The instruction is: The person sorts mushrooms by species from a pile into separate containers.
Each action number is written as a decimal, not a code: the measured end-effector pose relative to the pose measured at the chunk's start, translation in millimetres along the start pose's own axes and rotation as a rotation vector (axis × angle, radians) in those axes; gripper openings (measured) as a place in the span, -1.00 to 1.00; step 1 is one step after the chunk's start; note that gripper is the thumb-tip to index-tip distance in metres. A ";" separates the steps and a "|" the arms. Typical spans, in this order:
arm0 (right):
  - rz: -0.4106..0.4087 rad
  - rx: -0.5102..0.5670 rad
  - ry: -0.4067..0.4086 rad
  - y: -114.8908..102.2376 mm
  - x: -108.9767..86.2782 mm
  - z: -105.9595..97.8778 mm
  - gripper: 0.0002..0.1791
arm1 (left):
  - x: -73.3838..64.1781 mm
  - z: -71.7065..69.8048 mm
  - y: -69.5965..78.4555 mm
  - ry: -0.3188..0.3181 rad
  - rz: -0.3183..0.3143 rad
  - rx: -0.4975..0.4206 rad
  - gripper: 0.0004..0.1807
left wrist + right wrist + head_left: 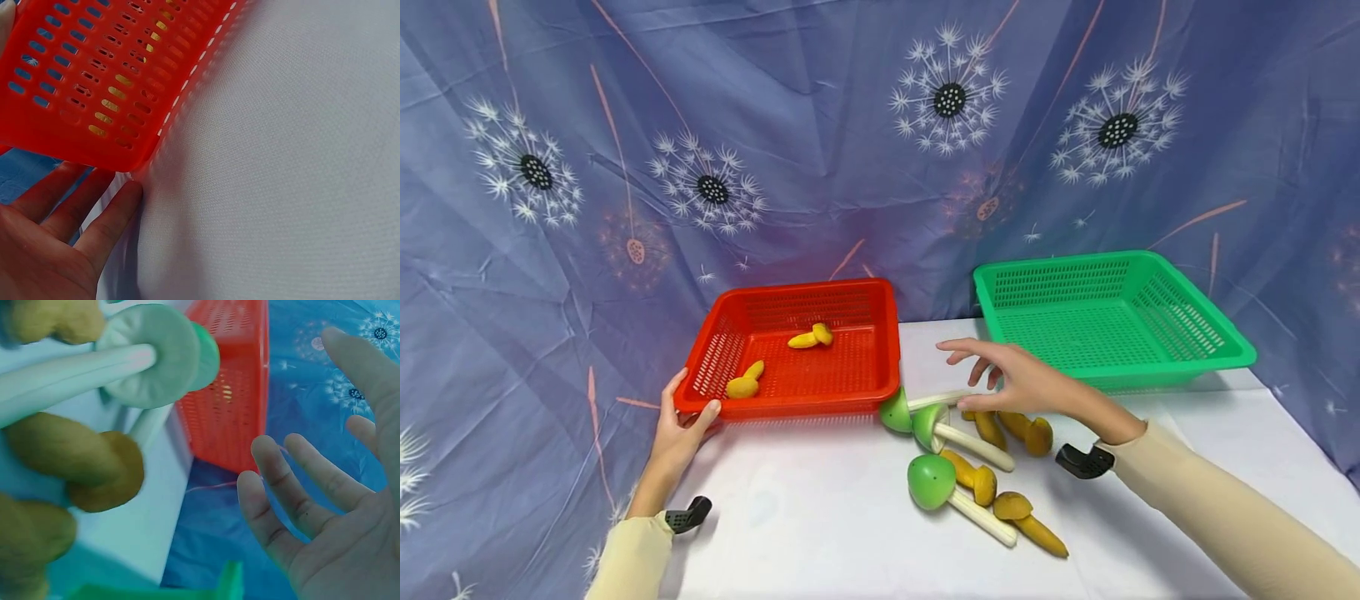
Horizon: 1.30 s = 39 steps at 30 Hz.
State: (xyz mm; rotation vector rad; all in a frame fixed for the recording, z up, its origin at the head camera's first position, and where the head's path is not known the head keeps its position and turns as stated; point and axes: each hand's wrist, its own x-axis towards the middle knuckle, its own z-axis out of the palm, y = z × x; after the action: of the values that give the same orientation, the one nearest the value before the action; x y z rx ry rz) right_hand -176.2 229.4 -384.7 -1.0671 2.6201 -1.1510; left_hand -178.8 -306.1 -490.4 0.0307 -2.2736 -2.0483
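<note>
My left hand [677,433] holds the near left corner of a red basket [820,408], thumb on the front rim and fingers along the outside. Two yellow toy mushrooms [742,387] lie inside that basket. My right hand [1026,379] hovers holding nothing, fingers apart, over the toy mushrooms on the table. Below it lie green-capped toy mushrooms [932,482] with long pale stems and several yellow-brown mushrooms [1030,523]. In the right wrist view a pale stem and cap [150,356] and a brown mushroom [75,459] appear beside the hand.
A green basket [1217,364] stands at the back right, with nothing seen inside it. White cloth [805,508] covers the table. Behind hangs a blue curtain [820,167] with dandelion prints, close to the backs of both baskets.
</note>
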 end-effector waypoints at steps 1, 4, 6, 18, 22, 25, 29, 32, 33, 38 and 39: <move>0.006 -0.001 0.006 1.3 -5.3 0.4 -0.14 | 0.4 0.0 0.2 -0.002 0.004 0.004 -0.06; 0.014 -0.021 0.024 4.9 -21.8 1.3 -0.14 | 2.6 0.9 1.2 -0.006 0.014 -0.005 -0.06; 0.012 -0.046 0.037 7.6 -32.3 2.7 -0.16 | 3.8 1.2 2.0 -0.004 0.017 -0.014 -0.06; 0.050 -0.175 0.103 26.3 -79.3 13.8 -0.19 | 0.0 -2.1 3.5 -0.002 0.008 -0.032 -0.07; 0.082 -0.241 0.119 34.2 -92.5 17.1 -0.21 | 0.0 -3.5 2.8 -0.009 0.015 -0.034 -0.07; 0.107 -0.269 0.130 41.3 -101.4 20.3 -0.22 | 0.3 -3.7 2.1 -0.006 0.014 -0.022 -0.07; 0.091 -0.297 0.165 51.9 -110.1 24.4 -0.24 | 0.1 -3.1 0.7 -0.001 0.008 -0.017 -0.06; 0.081 -0.316 0.191 59.3 -114.4 26.4 -0.24 | 0.0 -2.4 -0.2 -0.003 0.008 -0.025 -0.06; 0.091 -0.318 0.198 62.2 -115.9 27.5 -0.23 | 0.0 -2.2 -0.6 -0.004 0.008 -0.028 -0.06; 0.211 -0.356 0.229 70.0 -123.5 33.1 -0.17 | -0.4 -0.5 -0.3 -0.009 0.008 -0.041 -0.06; 0.234 -0.366 0.234 70.1 -124.5 33.9 -0.17 | -0.5 -0.1 -0.1 -0.008 0.007 -0.042 -0.06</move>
State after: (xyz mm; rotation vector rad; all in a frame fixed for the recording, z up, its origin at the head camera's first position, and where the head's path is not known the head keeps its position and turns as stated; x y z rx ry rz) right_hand -110.7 320.3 -479.7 -0.6723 3.1221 -0.8097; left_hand -178.3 -306.2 -490.5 0.0115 -2.2308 -2.0963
